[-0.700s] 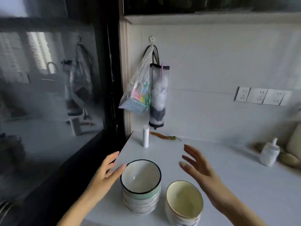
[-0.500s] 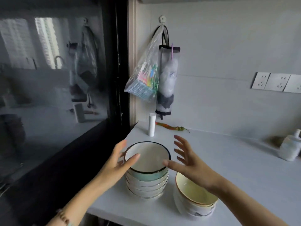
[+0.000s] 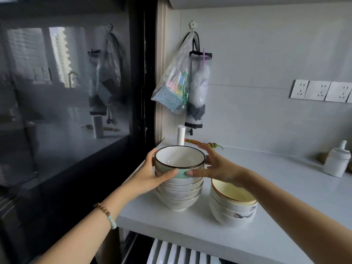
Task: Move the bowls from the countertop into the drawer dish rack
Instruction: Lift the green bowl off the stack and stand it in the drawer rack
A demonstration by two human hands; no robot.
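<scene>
Two stacks of bowls stand on the white countertop [image 3: 276, 187]. The left stack [image 3: 179, 195] has several white bowls, and on top sits a dark-rimmed bowl with a teal band [image 3: 179, 161]. My left hand [image 3: 152, 174] grips that top bowl's left side, thumb on the teal band. My right hand [image 3: 215, 166] grips its right side. The right stack [image 3: 233, 204] is lower, with a cream-lined bowl on top. Below the counter edge, the white slats of the drawer dish rack [image 3: 181, 254] show.
A dark glass panel [image 3: 66, 101] fills the left. A clear bag [image 3: 172, 88] and a mesh holder [image 3: 198, 92] hang on the wall. Behind the bowls are a white tube [image 3: 181, 135] and a chili pepper [image 3: 205, 144]. A white bottle [image 3: 336, 161] stands at the far right.
Both hands have closed in from either side and now grip the top bowl of the left stack. The view has dropped lower, bringing the dish rack into sight.
</scene>
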